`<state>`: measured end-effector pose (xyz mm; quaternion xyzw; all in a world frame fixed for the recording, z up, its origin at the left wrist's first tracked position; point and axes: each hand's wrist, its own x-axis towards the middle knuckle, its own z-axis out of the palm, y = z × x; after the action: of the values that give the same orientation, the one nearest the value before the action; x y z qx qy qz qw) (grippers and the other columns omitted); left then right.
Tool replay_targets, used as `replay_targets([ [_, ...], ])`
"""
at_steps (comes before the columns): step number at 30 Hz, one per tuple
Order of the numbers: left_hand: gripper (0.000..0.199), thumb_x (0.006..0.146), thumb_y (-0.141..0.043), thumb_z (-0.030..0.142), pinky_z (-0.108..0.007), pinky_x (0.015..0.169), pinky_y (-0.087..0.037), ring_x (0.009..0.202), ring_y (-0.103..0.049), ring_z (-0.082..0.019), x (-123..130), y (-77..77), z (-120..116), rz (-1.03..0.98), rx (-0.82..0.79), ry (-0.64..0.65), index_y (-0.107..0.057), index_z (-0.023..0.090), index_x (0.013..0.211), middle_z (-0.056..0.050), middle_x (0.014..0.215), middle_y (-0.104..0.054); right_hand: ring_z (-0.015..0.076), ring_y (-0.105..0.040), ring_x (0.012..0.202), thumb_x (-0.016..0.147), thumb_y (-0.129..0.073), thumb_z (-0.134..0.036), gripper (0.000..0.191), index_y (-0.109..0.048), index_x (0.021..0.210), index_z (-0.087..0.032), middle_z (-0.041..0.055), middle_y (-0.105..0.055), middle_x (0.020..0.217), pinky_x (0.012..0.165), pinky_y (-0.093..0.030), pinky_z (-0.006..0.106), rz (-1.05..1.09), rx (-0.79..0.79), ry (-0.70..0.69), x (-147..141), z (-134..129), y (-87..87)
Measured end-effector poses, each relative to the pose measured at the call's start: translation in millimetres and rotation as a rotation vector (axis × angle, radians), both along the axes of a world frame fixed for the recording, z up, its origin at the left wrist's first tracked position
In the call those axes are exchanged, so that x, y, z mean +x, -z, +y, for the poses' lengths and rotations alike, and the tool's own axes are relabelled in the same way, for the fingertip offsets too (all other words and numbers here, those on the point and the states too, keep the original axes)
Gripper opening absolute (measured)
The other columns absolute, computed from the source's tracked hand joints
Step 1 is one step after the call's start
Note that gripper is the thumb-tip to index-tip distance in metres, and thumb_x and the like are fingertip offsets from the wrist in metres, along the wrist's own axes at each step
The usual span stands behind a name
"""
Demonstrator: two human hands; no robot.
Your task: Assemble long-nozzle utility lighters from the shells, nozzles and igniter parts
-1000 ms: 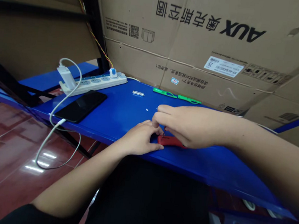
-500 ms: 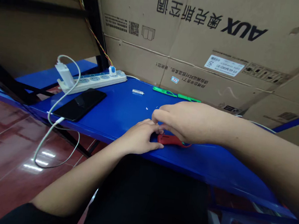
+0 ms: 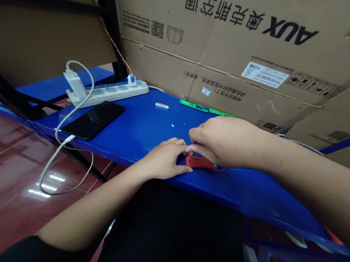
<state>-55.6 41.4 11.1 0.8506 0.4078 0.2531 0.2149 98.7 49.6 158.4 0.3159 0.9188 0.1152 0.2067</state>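
A red elongated handheld piece (image 3: 203,163) lies on the blue shelf near its front edge. It has a dark slot along its top, with a bit of green and a thin red loop at its right end. My left hand (image 3: 167,159) steadies its left end, thumb in front and fingers behind. Above that same end, my right hand (image 3: 218,139) has its fingertips pinched together. A thin dark shaft shows beneath the pinch, meeting the red piece; what it belongs to is hidden by my fingers.
Two green slim tools (image 3: 194,105) lie along the cardboard box (image 3: 157,62) at the back. A small silver cylinder (image 3: 161,106) and tiny white scraps (image 3: 172,125) are on the blue shelf (image 3: 137,131). To the left are a black phone (image 3: 94,120), a power strip (image 3: 113,91) and a white cable (image 3: 48,165).
My right hand has turned slightly and shifted a little to the right over the red piece. My left hand and the red piece stay nearly in place.
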Motion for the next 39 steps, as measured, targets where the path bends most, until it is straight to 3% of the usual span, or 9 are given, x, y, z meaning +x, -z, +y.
replay_targets([
  [5,0.029,0.079,-0.079,0.037,-0.043,0.093,-0.048,0.102,-0.06,-0.026,0,0.1,0,0.016,0.011,-0.003,-0.064,0.02,0.098,-0.005,0.103,-0.067,0.0197,-0.059,0.066,0.096,-0.053,-0.037,0.028,-0.061,0.114,-0.016,0.0075,-0.07,0.084,0.052,-0.028,0.028,0.027,-0.055,0.011,10,3,-1.9],
  [9,0.029,0.081,-0.077,0.038,-0.043,0.096,-0.047,0.104,-0.059,-0.026,-1,2.1,1,0.01,0.024,0.013,-0.064,0.021,0.099,-0.005,0.106,-0.067,0.0177,-0.061,0.069,0.093,-0.056,-0.028,0.019,-0.063,0.108,-0.018,0.0052,-0.069,0.083,0.054,-0.029,0.027,0.015,-0.139,-0.01,9,5,-6.7],
  [15,0.031,0.08,-0.077,0.04,-0.043,0.095,-0.048,0.106,-0.059,-0.027,0,2.0,0,0.039,0.009,-0.013,-0.065,0.022,0.102,-0.006,0.107,-0.066,0.0225,-0.06,0.062,0.099,-0.043,-0.045,0.04,-0.069,0.093,-0.015,0.0105,-0.066,0.07,0.05,-0.024,0.03,-0.036,0.124,0.019,3,3,-0.3],
  [22,0.027,0.08,-0.078,0.037,-0.042,0.098,-0.046,0.106,-0.06,-0.026,0,0.0,0,0.002,0.019,0.014,-0.063,0.021,0.096,-0.004,0.108,-0.068,0.018,-0.059,0.066,0.083,-0.066,-0.023,0.03,-0.065,0.112,-0.019,0.0061,-0.07,0.09,0.053,-0.029,0.028,-0.109,-0.076,-0.042,6,4,-6.1],
  [25,0.029,0.08,-0.077,0.038,-0.043,0.099,-0.046,0.109,-0.059,-0.027,-1,2.0,0,0.016,0.014,0.01,-0.064,0.021,0.101,-0.005,0.111,-0.067,0.0201,-0.059,0.066,0.091,-0.057,-0.03,0.018,-0.068,0.102,-0.02,0.0072,-0.069,0.082,0.053,-0.028,0.029,-0.125,-0.007,-0.032,2,1,-4.8],
  [28,0.031,0.081,-0.077,0.04,-0.042,0.097,-0.046,0.109,-0.058,-0.027,-1,2.7,0,0.034,0.021,0.004,-0.064,0.021,0.101,-0.006,0.11,-0.066,0.0214,-0.059,0.064,0.098,-0.046,-0.038,0.032,-0.069,0.094,-0.017,0.0102,-0.068,0.074,0.053,-0.027,0.03,-0.142,0.082,0.005,0,-1,-3.9],
  [33,0.028,0.081,-0.077,0.038,-0.042,0.096,-0.047,0.104,-0.059,-0.026,-1,0.8,0,0.014,0.019,0.016,-0.064,0.02,0.098,-0.005,0.106,-0.068,0.0183,-0.058,0.064,0.086,-0.064,-0.029,0.033,-0.062,0.117,-0.017,0.007,-0.069,0.086,0.052,-0.028,0.029,-0.13,-0.043,-0.008,5,0,-7.6],
  [36,0.028,0.081,-0.077,0.037,-0.043,0.097,-0.046,0.107,-0.059,-0.026,-2,0.8,0,0.005,0.021,0.024,-0.064,0.021,0.1,-0.006,0.11,-0.067,0.0195,-0.06,0.067,0.082,-0.067,-0.023,0.03,-0.066,0.112,-0.019,0.0064,-0.069,0.087,0.055,-0.032,0.029,-0.163,-0.071,-0.002,4,0,-8.2],
  [39,0.028,0.081,-0.076,0.036,-0.044,0.097,-0.046,0.109,-0.059,-0.027,-3,1.0,1,0.008,0.022,0.031,-0.065,0.022,0.101,-0.006,0.111,-0.067,0.0229,-0.062,0.069,0.094,-0.054,-0.039,0.026,-0.069,0.102,-0.019,0.009,-0.069,0.081,0.058,-0.034,0.031,-0.128,-0.023,-0.002,0,-1,-6.6],
])
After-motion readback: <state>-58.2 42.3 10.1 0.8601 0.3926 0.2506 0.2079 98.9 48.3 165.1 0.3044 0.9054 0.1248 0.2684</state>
